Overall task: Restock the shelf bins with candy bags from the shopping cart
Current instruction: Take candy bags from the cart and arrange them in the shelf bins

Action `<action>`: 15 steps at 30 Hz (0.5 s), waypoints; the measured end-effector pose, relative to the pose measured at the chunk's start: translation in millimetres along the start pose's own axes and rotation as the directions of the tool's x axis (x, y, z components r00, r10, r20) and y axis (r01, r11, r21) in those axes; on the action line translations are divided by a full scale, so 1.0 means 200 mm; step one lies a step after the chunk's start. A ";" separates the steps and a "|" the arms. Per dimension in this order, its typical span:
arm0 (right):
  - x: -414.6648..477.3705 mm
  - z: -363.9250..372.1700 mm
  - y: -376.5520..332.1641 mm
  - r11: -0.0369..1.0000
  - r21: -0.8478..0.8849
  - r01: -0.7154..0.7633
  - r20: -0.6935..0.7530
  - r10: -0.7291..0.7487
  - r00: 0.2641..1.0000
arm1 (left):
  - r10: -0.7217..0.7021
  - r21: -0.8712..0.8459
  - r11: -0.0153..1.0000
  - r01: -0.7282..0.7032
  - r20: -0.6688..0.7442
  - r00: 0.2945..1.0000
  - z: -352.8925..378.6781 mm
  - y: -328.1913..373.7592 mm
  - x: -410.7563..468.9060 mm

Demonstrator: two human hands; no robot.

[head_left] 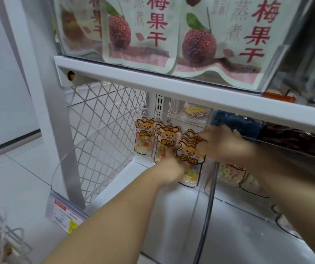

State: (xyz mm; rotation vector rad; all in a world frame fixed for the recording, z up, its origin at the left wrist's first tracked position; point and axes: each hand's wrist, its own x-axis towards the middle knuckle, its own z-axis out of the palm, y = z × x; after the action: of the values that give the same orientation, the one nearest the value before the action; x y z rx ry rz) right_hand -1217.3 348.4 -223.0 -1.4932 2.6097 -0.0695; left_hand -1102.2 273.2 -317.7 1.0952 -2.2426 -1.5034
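Several orange cartoon candy bags stand upright at the back of a clear acrylic shelf bin [95, 141] on the lower shelf. My right hand [221, 143] grips the tops of a front stack of candy bags [190, 155]. My left hand [171, 168], blurred, touches the lower part of that stack. Two more candy bags [145, 138] stand behind at the left. The shopping cart [2, 235] shows at the bottom left with bags in it.
The shelf above [152, 79] carries a clear bin of large dried-plum bags [139, 29]. A neighbouring bin at the right holds ring-candy bags [231, 174]. A wire mesh panel [103, 119] closes the left side. A price tag [65, 214] hangs on the bin's front.
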 end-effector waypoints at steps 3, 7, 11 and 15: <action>0.00 0.00 0.00 0.999 -0.034 -0.016 0.034 0.018 0.999 | 0.008 -0.036 0.999 -0.012 -0.091 0.996 0.02 -0.02 -0.01; -0.03 0.02 0.01 0.996 0.086 0.013 -0.089 -0.005 0.996 | 0.005 -0.048 0.999 -0.010 -0.106 0.994 0.04 0.01 -0.03; -0.07 0.05 0.04 0.977 0.190 0.099 -0.193 -0.062 0.979 | 0.000 -0.058 0.998 -0.006 -0.103 0.995 0.03 0.01 -0.04; -0.12 0.05 0.03 0.960 0.228 0.165 -0.249 -0.106 0.963 | 0.022 -0.053 0.998 -0.030 -0.146 0.989 0.05 -0.03 -0.01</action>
State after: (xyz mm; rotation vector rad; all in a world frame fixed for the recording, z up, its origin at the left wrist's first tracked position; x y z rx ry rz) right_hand -1209.4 372.9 -231.2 -1.6571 2.5434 -0.5978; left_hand -1104.2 280.6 -327.5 1.1161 -2.0981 -1.4181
